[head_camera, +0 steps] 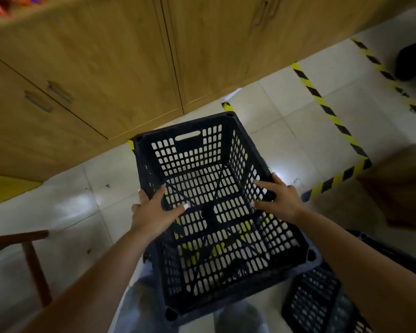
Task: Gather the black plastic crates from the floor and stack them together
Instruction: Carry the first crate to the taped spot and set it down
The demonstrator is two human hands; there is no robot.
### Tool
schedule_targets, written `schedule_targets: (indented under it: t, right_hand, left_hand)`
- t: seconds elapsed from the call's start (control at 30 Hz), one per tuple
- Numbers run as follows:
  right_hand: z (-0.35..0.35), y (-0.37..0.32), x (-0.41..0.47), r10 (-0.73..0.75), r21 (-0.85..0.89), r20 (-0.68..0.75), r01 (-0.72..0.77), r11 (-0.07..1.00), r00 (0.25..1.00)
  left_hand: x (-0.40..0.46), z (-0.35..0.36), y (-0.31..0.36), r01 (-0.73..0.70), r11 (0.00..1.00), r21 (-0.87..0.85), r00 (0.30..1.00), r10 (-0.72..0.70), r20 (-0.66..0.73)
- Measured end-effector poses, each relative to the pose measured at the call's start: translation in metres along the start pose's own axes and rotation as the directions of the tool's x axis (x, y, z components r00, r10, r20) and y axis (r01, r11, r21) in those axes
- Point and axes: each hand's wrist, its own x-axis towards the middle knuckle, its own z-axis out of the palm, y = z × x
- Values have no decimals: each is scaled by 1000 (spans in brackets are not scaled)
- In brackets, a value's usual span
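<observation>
Crate (214, 212) lifted — left hand (154, 212) & right hand (277, 200) grasp its side rims (fingers hooked inside); second crate (322, 304) on floor, stacking not yet done.

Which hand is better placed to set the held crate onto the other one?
Right hand, probably: the second black plastic crate lies at lower right, on its side. Both it and the left hand grip the held black perforated plastic crate, so both must carry.

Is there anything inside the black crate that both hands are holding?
Nothing lies in the held crate; floor tiles and yellow-black tape show through its mesh. The left hand and right hand cover parts of its side walls.
</observation>
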Motion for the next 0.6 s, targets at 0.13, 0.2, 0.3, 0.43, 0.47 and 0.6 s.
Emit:
schedule_targets:
  t: [0.13,0.2,0.3,0.43,0.47,0.6]
  right_hand:
    - [7,3,63,-10,-73,-16,9,997,1000]
    - [15,6,96,-9,-116,-25,6,993,1000]
    - [31,10,144,-9,-133,-42,4,991,999]
    - [57,20,199,29,-108,-47,-34,994,998]
    - [63,23,210,30,-96,-52,-34,995,998]
    - [86,37,245,-3,-105,-93,-7,994,996]
  left_hand:
    - [49,9,2,21,998,-65,1000,-20,23]
    - [77,16,0,36,993,-109,999,-33,30]
    - [118,31,-6,36,992,-121,997,-28,66]
    - [171,56,-19,55,987,-153,996,-43,81]
    - [183,63,-23,51,987,-152,996,-40,74]
    - [219,86,-36,19,988,-152,1000,-16,17]
